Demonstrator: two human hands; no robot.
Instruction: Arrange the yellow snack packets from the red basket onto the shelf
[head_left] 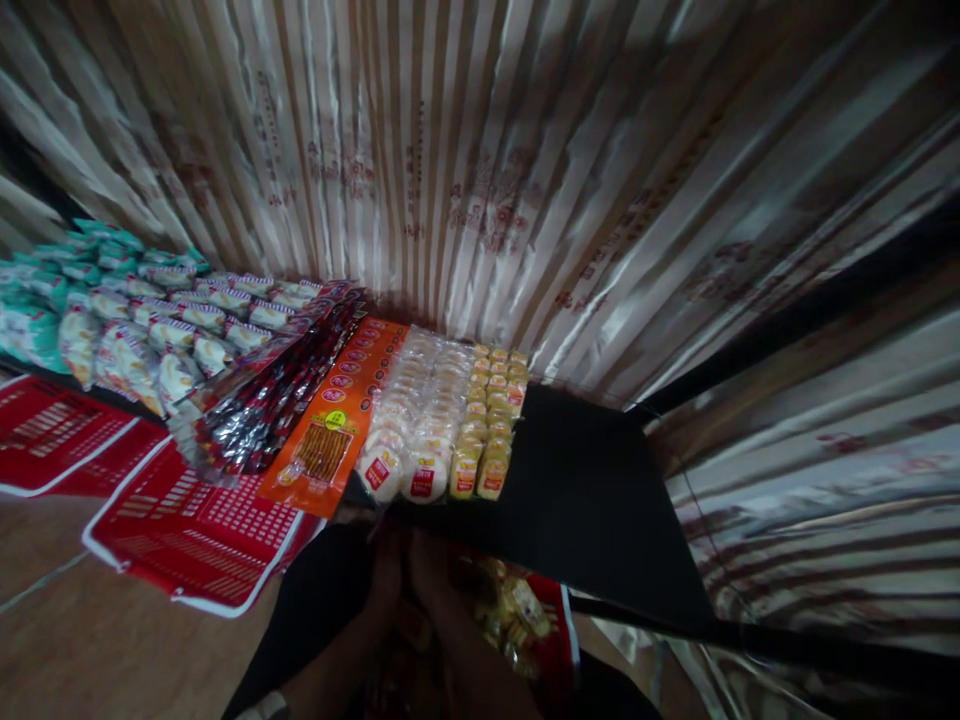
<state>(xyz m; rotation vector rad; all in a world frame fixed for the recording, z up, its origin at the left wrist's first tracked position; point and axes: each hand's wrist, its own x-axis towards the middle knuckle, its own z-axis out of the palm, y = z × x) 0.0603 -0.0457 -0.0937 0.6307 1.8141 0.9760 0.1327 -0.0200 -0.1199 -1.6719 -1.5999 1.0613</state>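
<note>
At the shelf's front edge: the left hand [385, 566] and the right hand [426, 566] stand close together, side by side, just below the pale rows.
Grip: I cannot tell whether either hand is closed on anything — the fingers are dim and blurred against the dark.
Between the legs: a red basket [559, 612] holds a loose heap of yellowish packets [525, 605], just beside the right forearm.
Nearest rows: two columns of round white packets [439, 405] run back from the front edge of the black shelf [592, 490]; two columns of yellow packets [498, 412] adjoin them on the right.
Left of the rows: a flat orange packet [330, 420] with a picture of brown sticks lies next to the white ones, its near end jutting past the edge; dark shiny packets [289, 400] overlap in a fan beyond it.
Far left: plump pale packets [180, 320], then teal packets [67, 270] — all on the same shelf.
Floor side: a near red basket [202, 540] and a farther red basket [52, 430] sit under the left stretch.
Backdrop: pleated striped cloth [480, 150] with reddish floral print.
Left wrist: a pale band [266, 706].
</note>
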